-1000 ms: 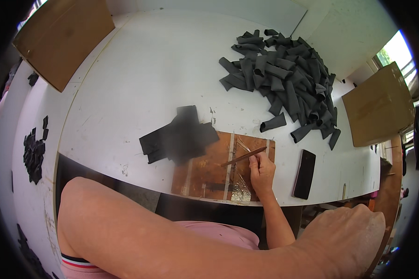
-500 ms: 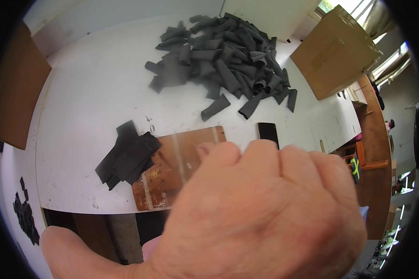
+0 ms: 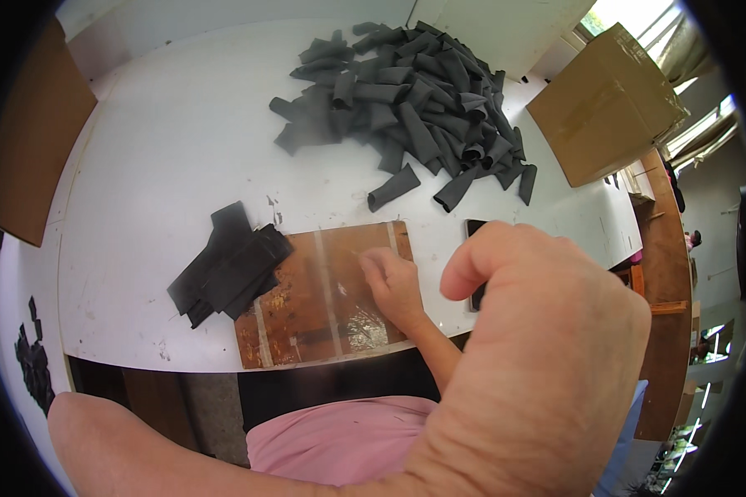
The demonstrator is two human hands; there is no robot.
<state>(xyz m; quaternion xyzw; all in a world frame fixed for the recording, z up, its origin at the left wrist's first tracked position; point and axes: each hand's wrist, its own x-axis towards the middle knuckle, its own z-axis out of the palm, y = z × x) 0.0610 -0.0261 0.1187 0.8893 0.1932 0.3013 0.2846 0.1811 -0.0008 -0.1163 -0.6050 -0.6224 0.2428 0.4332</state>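
Large and close to the camera, my left hand [image 3: 547, 323] hangs above the table's right front, its arm crossing from the lower left. Its fingers are curled inward, and whatever they may hold is hidden. My right hand [image 3: 392, 286] is smaller in view, over the right part of a brown board [image 3: 307, 290] banded with clear tape. Its fingers are drawn together, with nothing visible in them. Flat dark grey fabric pieces [image 3: 228, 265] lie stacked across the board's left edge. A black phone [image 3: 476, 300] beside the board is partly covered by my left hand.
Many dark grey fabric tubes [image 3: 414, 99] are heaped at the back of the white table [image 3: 141, 166]. A cardboard box [image 3: 605, 103] stands at the back right, a brown panel [image 3: 29, 132] at the left. Black scraps [image 3: 35, 364] lie at the far left.
My left hand has moved right and turned, uncovering the board's right side, my right hand and the pink clothing at my lap. The view has shifted slightly; the fabric lies as before.
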